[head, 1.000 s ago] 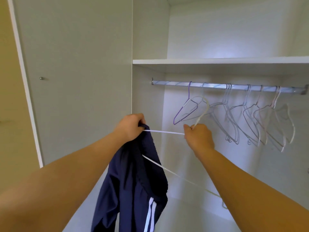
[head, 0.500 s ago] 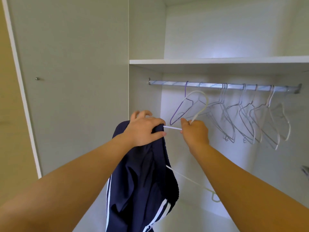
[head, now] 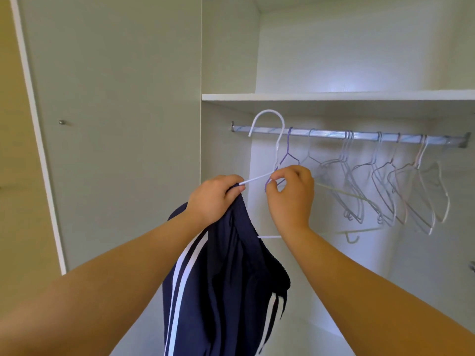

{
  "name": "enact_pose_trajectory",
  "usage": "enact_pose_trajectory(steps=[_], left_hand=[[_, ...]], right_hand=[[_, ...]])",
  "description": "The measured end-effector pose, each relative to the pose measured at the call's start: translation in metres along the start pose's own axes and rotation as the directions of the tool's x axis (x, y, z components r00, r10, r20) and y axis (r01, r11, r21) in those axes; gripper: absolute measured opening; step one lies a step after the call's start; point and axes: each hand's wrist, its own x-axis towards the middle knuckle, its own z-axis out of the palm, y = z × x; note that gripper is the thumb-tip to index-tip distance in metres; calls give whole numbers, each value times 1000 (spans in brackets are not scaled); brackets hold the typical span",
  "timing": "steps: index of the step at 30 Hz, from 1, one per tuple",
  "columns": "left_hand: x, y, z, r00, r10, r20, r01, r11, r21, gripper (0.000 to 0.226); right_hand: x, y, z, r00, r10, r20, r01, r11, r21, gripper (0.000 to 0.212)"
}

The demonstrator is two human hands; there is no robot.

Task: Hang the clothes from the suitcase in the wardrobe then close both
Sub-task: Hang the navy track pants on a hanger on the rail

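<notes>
Navy shorts point(head: 223, 283) with white side stripes hang from a white wire hanger point(head: 279, 129), whose hook stands level with the left end of the wardrobe rail point(head: 331, 135). My left hand point(head: 214, 199) grips the waistband of the shorts together with the hanger's left arm. My right hand point(head: 291, 194) pinches the hanger just below its neck. The hook looks to be in front of the rail; whether it rests on it I cannot tell. The suitcase is out of view.
Several bare wire hangers point(head: 385, 181) hang along the rail to the right. A white shelf point(head: 334, 96) runs just above the rail. The open wardrobe door point(head: 110, 124) stands at the left, with a small knob point(head: 62, 122).
Both hands have lifted the hanger with the shorts up toward the rail. The hanger has turned upright, so its hook now points up by the rail's left end.
</notes>
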Motion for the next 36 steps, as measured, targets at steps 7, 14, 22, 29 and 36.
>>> enact_pose_trajectory(steps=[7,14,22,29,36], left_hand=[[-3,-6,-8,988,-94,-120,82,991,-101,22],[2,-6,-28,980,-133,-147,118,988,-101,22],[6,-12,-68,949,-96,-300,105,994,13,26],[-1,-35,-95,956,-39,-291,103,973,206,31],[-34,-69,-98,972,18,-234,66,936,346,45]], right_hand=[[-21,-14,22,920,134,368,-173,982,75,16],[-22,-19,24,592,254,765,-576,797,181,9],[-26,-3,16,185,209,960,-571,818,-68,24],[-11,16,20,341,282,896,-48,958,-284,32],[7,30,3,608,144,781,431,767,-476,19]])
